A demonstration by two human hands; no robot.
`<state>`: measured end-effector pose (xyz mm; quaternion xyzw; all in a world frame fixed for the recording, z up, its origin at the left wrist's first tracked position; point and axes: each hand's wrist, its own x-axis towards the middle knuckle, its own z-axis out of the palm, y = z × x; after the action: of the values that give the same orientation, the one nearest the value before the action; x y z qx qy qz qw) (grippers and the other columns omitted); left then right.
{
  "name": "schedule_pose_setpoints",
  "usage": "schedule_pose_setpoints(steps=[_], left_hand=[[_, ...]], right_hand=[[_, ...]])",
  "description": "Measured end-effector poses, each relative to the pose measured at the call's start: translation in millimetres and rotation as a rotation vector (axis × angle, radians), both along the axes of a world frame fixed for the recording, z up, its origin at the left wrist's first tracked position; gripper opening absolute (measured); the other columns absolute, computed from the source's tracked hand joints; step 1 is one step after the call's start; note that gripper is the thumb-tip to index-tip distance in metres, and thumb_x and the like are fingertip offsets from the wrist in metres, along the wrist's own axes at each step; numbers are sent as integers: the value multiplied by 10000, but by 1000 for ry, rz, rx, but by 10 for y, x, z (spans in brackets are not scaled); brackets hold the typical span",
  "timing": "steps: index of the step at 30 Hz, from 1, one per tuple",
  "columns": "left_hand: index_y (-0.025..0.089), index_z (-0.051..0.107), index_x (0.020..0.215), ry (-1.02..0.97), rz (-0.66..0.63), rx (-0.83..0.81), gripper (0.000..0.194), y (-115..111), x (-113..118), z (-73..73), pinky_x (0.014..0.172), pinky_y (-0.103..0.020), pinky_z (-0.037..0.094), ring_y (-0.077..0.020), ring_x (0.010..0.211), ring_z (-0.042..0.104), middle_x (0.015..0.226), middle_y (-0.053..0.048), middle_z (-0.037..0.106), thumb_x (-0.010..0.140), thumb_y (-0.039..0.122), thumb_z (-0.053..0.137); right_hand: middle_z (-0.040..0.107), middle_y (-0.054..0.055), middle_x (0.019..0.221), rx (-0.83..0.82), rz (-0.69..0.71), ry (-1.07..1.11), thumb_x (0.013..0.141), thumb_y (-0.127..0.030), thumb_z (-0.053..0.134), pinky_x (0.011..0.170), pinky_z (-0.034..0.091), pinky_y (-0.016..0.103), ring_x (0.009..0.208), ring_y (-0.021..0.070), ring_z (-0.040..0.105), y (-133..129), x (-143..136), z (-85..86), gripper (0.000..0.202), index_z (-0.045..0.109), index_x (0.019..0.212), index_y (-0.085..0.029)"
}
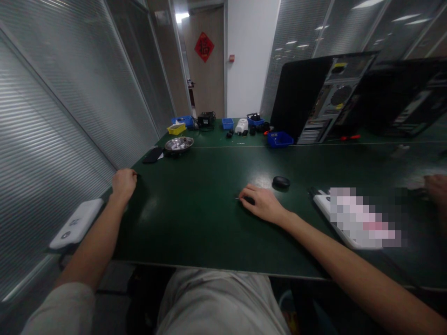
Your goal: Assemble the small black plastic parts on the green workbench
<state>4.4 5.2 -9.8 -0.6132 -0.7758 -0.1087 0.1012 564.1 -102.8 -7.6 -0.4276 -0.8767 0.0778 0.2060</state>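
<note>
Nearest: wearer's lap, against the near edge of the green tabletop. Left side, a white device rests by the tabletop edge, beside the left forearm. Right side, a white flat object, mostly pixelated, lies slanted beyond the right forearm; can't tell what it is.

Right hand is low over the middle of the tabletop, thumb and index pinching a small thin piece. The piece pokes out of the fingertips on their left side, long axis roughly left-right, visible end toward the left hand. So right hand is the near one, already on it; left hand is well apart, off to the left and slightly farther out. Can't tell if the piece touches the tabletop.

Black mouse sits just beyond the right hand, not held. Left hand is at the left edge, fingers curled, a dark sliver at the fingertips; can't tell if gripped or only touched. Another person's hand at far right, blurred.

Farther: dark flat item next to a metal dish; blue bin in front of a computer case. Back: yellow tray, then door.
</note>
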Motion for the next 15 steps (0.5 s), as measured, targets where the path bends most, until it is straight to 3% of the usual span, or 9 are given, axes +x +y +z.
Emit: schedule_pose_setpoints(steps=[7,11,15], left_hand=[[93,751,1128,-122,10,-8,304,95,-134,-9,958,-351,442,-265,1029,614,1115,-145,716,954,263,569],[119,723,1240,-214,-2,-62,333,161,-267,-23,877,-276,450,-193,933,628,1093,-79,745,958,259,613],[139,728,1241,-277,11,-92,327,186,-326,-30,810,-257,441,-179,890,621,1068,-58,752,971,289,620]], right_hand=[[667,32,1070,-6,-10,-2,1009,-311,564,723,419,291,819,159,619,3,2,0,163,690,1084,-242],[670,36,1068,-12,-13,-8,1001,-303,570,734,428,293,825,163,624,4,3,3,161,692,1087,-242],[673,45,1078,-27,-4,-4,1003,-304,564,753,444,300,838,170,634,0,2,21,170,694,1090,-239]])
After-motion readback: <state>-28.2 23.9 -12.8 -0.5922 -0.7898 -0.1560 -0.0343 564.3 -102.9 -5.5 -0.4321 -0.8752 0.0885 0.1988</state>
